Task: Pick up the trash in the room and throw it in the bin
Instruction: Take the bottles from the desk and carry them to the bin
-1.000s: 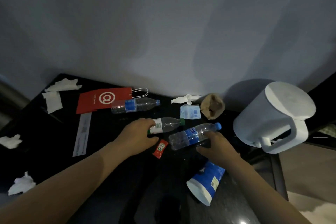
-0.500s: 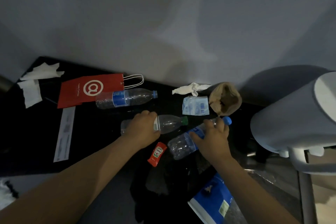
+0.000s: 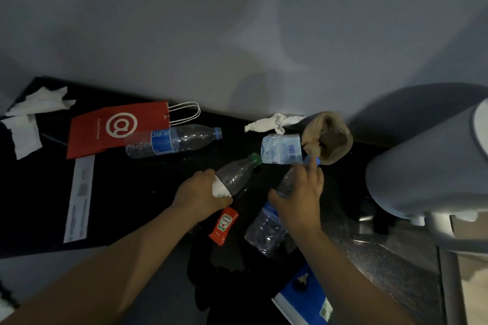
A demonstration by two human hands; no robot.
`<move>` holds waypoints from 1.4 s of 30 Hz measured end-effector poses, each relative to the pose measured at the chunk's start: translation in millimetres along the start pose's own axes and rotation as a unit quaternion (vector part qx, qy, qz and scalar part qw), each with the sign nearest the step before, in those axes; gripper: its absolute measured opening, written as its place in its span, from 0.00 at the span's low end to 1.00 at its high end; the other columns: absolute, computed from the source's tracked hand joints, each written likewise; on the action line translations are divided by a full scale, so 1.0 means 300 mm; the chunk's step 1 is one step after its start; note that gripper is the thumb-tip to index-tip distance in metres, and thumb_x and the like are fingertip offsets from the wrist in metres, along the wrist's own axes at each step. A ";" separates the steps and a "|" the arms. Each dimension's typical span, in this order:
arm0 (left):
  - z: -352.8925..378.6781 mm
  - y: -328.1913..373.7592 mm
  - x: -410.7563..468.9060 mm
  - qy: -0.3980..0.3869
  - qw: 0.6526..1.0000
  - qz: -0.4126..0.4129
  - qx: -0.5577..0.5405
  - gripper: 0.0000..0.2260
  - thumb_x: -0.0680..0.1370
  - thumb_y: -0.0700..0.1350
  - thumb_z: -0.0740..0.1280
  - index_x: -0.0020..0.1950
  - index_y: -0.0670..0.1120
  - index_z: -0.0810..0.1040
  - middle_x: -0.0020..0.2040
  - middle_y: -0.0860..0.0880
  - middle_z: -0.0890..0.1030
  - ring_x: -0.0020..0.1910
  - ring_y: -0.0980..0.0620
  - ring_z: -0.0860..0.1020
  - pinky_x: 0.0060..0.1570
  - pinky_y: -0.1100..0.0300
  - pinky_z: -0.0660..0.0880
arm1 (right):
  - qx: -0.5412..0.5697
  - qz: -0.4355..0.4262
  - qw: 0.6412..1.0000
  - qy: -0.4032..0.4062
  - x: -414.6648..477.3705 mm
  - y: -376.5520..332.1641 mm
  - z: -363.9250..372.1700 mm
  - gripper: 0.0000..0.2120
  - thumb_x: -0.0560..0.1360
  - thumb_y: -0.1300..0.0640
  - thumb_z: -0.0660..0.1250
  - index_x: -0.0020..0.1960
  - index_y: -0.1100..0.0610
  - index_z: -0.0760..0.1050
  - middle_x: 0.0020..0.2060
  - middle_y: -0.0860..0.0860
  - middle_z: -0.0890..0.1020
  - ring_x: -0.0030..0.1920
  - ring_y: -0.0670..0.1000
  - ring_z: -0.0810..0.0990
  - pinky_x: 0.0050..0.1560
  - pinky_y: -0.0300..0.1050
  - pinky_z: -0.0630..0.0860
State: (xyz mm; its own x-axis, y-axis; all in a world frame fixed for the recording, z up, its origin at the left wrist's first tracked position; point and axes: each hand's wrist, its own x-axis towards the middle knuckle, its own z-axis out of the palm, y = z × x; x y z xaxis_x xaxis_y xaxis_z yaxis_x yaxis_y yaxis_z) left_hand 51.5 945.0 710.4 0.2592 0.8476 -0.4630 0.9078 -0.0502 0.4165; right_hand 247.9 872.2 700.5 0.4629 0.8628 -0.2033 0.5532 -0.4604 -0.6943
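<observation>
The tabletop (image 3: pixel 39 206) is a dark, glossy slab set against a plain grey wall (image 3: pixel 237 21). The left hand (image 3: pixel 199 196) wraps the labelled middle of a clear, ribbed plastic bottle with a green cap (image 3: pixel 237 173); its fingers are curled tight around the barrel, thumb on the near side, and the bottle tilts cap-up toward the far right. It appears empty. The right hand (image 3: pixel 299 203) closes on a second clear bottle with a blue cap (image 3: pixel 266 229), fingers pressed over its upper half, the crumpled base pointing near and the cap far; no liquid is visible inside. Between the two hands, a red ketchup sachet (image 3: pixel 224 225) lies flat on the tabletop, just near the left hand. Farther left, a third clear bottle with a blue label (image 3: pixel 171 141) lies on its side, overlapping the edge of a flat red paper bag (image 3: pixel 105 129) with white cord handles. A long white paper strip (image 3: pixel 79 198) lies near that bag. Crumpled white tissues (image 3: pixel 34 111) sit at the far left corner, and another white tissue (image 3: pixel 272 123) lies by the wall. A pale blue soft packet (image 3: pixel 281 149) touches a crumpled brown paper bag (image 3: pixel 327 137), its open mouth showing a dark interior. A blue-and-white paper cup (image 3: pixel 303 298) lies at the near edge. A smooth grey bin (image 3: pixel 422 166) stands at the right.
</observation>
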 end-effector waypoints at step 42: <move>-0.526 0.658 -1.418 0.021 0.796 0.499 -0.342 0.13 0.66 0.55 0.75 0.47 0.53 0.79 0.41 0.57 0.84 0.38 0.60 0.82 0.39 0.62 0.80 | 0.235 -0.172 0.821 0.490 -1.500 -0.500 -1.090 0.39 0.70 0.58 0.74 0.74 0.44 0.58 0.48 0.30 0.79 0.50 0.40 0.81 0.52 0.43 0.78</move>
State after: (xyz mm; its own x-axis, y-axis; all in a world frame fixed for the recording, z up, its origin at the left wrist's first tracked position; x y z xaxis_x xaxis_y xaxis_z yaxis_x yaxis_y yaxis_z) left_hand 68.4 657.8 1112.9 0.7141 0.5835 0.3868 -0.1401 -0.4223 0.8956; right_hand 183.2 484.8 1121.7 0.7975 0.2355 0.5554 0.5470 0.1060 -0.8304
